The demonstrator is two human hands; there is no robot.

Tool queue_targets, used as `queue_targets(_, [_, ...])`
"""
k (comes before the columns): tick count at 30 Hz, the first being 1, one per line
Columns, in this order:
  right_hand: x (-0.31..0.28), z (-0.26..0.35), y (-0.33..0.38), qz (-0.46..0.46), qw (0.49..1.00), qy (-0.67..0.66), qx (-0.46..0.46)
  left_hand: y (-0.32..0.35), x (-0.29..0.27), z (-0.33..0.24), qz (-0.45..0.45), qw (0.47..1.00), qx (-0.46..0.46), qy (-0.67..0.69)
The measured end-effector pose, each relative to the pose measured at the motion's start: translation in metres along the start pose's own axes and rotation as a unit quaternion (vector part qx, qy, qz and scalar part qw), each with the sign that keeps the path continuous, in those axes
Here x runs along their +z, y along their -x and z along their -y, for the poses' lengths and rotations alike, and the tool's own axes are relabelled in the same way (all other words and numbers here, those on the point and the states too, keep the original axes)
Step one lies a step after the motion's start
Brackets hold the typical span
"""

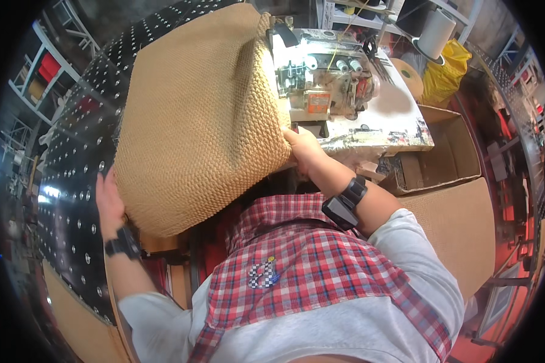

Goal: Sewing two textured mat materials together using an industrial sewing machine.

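A large tan piece of coarse woven fabric [188,115] spreads in front of me, its right side folded up into a thick, chunky-textured edge. That edge lies against a sewing machine [327,78] with a lit lamp. My right hand [306,148] pinches the fabric's near right corner beside the machine, thumb on top and the other fingers hidden beneath. Along the left edge, my left hand [109,202] rests against the fabric with its fingers stretched out; its thumb is not clearly visible. Dark bands with devices circle both wrists.
A black table [72,199] with rows of shiny studs lies left. The machine's worn white top [399,130] extends right, next to an open cardboard box [448,145]. A white thread cone [436,33] and a yellow bag [448,72] stand behind. More tan material [454,236] is at my right.
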State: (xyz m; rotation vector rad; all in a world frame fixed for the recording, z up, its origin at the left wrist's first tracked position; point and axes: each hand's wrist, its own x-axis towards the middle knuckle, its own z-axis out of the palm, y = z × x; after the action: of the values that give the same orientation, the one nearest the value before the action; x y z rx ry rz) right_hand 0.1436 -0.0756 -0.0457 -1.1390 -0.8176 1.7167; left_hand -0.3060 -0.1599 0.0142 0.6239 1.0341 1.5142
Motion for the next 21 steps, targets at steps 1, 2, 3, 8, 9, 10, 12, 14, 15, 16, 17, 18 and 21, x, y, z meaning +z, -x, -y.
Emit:
queue_targets(1, [0.001, 0.0, -0.002, 0.002, 1.0, 0.001, -0.002, -0.024, -0.005, -0.013, 0.066, 0.998, -0.014, -0.011])
queue_targets(2, [0.003, 0.0, -0.003, -0.009, 1.0, 0.009, -0.008, -0.048, -0.017, -0.026, 0.055, 0.997, -0.04, -0.035])
queue_targets(3, [0.007, 0.0, -0.003, -0.02, 1.0, 0.016, -0.013, -0.07, -0.028, -0.033, 0.044, 0.995, -0.067, -0.059])
queue_targets(8, [0.015, -0.004, -0.004, -0.012, 0.999, 0.016, -0.027, -0.139, -0.027, -0.024, -0.104, 0.986, -0.057, -0.117])
queue_targets(9, [0.013, -0.009, -0.01, 0.02, 0.999, -0.01, -0.027, -0.141, -0.023, -0.019, -0.081, 0.987, -0.058, -0.123])
queue_targets(10, [0.01, -0.009, -0.012, 0.015, 0.999, 0.005, -0.043, -0.136, -0.003, -0.017, -0.117, 0.98, -0.076, -0.139])
queue_targets(12, [0.011, -0.003, -0.005, 0.002, 0.999, 0.015, -0.048, -0.118, 0.0, -0.014, -0.094, 0.985, -0.049, -0.134])
queue_targets(14, [0.018, 0.002, 0.005, -0.004, 0.998, 0.029, -0.049, -0.09, -0.011, -0.007, -0.088, 0.99, -0.009, -0.11])
queue_targets(15, [0.017, 0.005, 0.009, -0.021, 0.998, 0.04, -0.045, -0.067, 0.001, -0.001, -0.119, 0.987, 0.035, -0.105])
queue_targets(16, [0.015, 0.006, 0.01, -0.039, 0.997, 0.051, -0.042, -0.04, 0.013, 0.009, -0.148, 0.981, 0.079, -0.1])
queue_targets(17, [0.014, 0.005, 0.012, -0.039, 0.997, 0.052, -0.042, -0.016, 0.01, 0.019, -0.169, 0.978, 0.103, -0.07])
queue_targets(18, [0.011, 0.004, 0.012, -0.045, 0.996, 0.059, -0.045, 0.004, 0.006, 0.031, -0.185, 0.974, 0.124, -0.04])
queue_targets(21, [0.006, -0.006, 0.002, -0.026, 0.996, 0.051, -0.063, 0.081, 0.013, 0.065, -0.247, 0.957, 0.15, 0.014])
